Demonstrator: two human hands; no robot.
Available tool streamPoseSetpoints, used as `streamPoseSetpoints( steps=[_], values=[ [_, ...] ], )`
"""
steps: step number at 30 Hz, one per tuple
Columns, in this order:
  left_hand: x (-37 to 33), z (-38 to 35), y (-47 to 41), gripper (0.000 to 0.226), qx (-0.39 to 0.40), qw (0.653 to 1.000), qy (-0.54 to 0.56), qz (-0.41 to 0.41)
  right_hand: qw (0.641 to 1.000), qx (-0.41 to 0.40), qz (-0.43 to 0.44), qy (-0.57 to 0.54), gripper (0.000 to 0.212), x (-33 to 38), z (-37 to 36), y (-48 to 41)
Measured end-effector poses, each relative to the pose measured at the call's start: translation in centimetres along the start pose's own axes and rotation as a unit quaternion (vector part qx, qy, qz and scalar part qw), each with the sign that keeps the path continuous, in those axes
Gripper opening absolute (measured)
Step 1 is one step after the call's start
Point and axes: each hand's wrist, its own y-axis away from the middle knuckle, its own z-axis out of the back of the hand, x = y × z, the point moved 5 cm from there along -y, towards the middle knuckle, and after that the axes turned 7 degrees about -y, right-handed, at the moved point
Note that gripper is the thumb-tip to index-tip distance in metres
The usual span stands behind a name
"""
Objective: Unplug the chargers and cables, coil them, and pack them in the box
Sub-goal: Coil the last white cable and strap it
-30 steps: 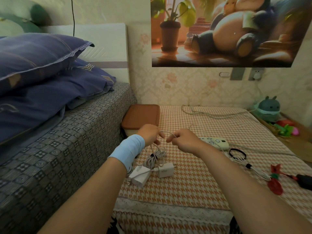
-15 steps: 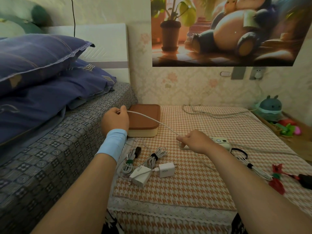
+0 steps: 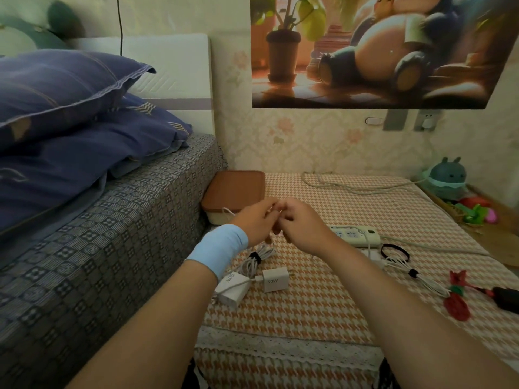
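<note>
White cable [image 3: 229, 211] pinched in left hand [image 3: 257, 224] and right hand [image 3: 303, 230], box [image 3: 234, 189] behind

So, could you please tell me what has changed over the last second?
The left hand swung out toward the lidded box, stretching the white cable from the right hand, then came back; both hands now pinch the cable together. The two white chargers, power strip and box stayed put.
</note>
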Motion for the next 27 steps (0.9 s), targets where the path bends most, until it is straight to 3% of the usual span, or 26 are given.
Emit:
streamPoseSetpoints(
  steps=[3, 5, 10, 14, 16, 19, 21, 24, 27],
  values=[
    [1.2, 1.2, -0.1, 0.04, 0.029, 0.995, -0.06, 0.073, 0.997, -0.013, -0.049, -0.066, 0.019, -1.0, 1.0, 0.0],
    [2.7, 2.7, -0.3, 0.044, 0.002, 0.987, -0.124, 0.106, 0.998, 0.001, -0.067, -0.02, 0.013, -1.5, 1.5, 0.1],
    [4.3, 5.8, 0.4, 0.042, -0.175, 0.968, -0.114, 0.141, 0.994, 0.035, -0.1, 0.031, 0.032, -2.4, 2.0, 0.1],
    [5.8, 8.8, 1.9, 0.041, -0.37, 0.906, -0.064, 0.198, 0.976, 0.108, -0.173, 0.081, 0.028, -4.3, 1.8, 0.7],
    [7.2, 9.8, 2.5, 0.042, -0.403, 0.885, -0.028, 0.232, 0.962, 0.131, -0.216, 0.107, 0.028, -5.7, 2.0, 1.1],
    [8.7, 9.2, 2.5, 0.032, -0.326, 0.896, -0.099, 0.284, 0.953, 0.139, -0.251, 0.093, 0.03, -6.4, 2.1, 1.3],
    [8.6, 8.2, 2.4, 0.021, -0.268, 0.905, -0.181, 0.276, 0.957, 0.134, -0.237, 0.102, 0.033, -5.7, 1.8, 1.2],
    [5.3, 6.5, 1.3, 0.054, -0.227, 0.931, -0.252, 0.131, 0.964, 0.126, -0.215, 0.096, 0.036, -4.1, 0.6, 1.0],
    [1.2, 3.4, 0.7, 0.058, -0.127, 0.986, -0.106, 0.005, 0.977, 0.126, -0.159, 0.069, 0.032, -2.2, -0.6, 0.6]
  ],
)
